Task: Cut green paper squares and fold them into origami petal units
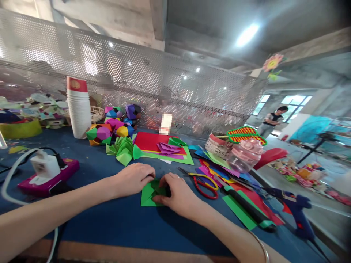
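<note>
A folded sheet of green paper (150, 195) lies flat on the blue tabletop, with crease lines showing on its face. My left hand (136, 179) is at its upper left edge, fingers curled together and pinching the paper there. My right hand (177, 190) covers the right side of the sheet, its thumb on the paper and its bent fingers gripping a raised flap. Part of the sheet is hidden beneath the right hand. Just right of that hand rest scissors with yellow and red handles (204, 185).
Folded green pieces (122, 149) and red paper sheets (149, 141) lie ahead. At left are a power strip (70, 170) and a tall stack of paper cups (79, 118). A utility knife (245, 206), pink bottle (244, 157) and glue gun (294, 204) stand or lie at right.
</note>
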`<state>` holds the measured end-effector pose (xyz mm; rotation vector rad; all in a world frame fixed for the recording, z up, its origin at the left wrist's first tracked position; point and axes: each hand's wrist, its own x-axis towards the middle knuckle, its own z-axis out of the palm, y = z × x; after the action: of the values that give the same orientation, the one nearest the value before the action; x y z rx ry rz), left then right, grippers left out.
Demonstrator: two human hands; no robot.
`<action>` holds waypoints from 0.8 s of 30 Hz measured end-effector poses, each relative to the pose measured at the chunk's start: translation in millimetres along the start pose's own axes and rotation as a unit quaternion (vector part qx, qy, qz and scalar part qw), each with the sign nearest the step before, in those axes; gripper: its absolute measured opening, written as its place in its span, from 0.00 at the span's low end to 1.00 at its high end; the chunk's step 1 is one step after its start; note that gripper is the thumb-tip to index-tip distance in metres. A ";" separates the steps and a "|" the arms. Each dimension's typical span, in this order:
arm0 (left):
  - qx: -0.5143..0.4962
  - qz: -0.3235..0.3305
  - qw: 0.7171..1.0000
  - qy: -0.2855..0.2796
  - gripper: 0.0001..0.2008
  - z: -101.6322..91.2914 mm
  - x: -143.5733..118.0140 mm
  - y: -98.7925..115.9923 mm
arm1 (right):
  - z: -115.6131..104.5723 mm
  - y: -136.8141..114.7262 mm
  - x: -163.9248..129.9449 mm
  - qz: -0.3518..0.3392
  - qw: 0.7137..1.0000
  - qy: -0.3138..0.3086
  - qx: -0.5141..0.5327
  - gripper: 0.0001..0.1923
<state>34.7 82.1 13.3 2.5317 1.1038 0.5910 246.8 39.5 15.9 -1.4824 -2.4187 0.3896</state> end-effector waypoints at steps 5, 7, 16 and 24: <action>0.013 -0.024 0.998 0.060 0.08 -6.7 1.7 -6.7 | -2.3 -1.3 16.6 0.013 0.999 0.030 -0.011 0.29; 0.005 -0.037 0.996 0.076 0.10 -10.9 3.4 -11.3 | -1.3 -0.8 23.7 0.021 0.999 0.037 -0.008 0.31; -0.020 0.011 0.999 0.032 0.25 -6.7 11.7 -22.2 | 1.2 4.4 43.2 0.021 0.999 0.026 0.023 0.28; -0.022 -0.018 0.997 0.075 0.17 3.0 17.3 -21.3 | 17.8 11.4 42.5 -0.023 0.977 0.117 0.180 0.30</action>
<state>33.8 108.6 5.6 2.4574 1.1712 0.7973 231.1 81.1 -0.8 -1.2364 -2.0635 0.5726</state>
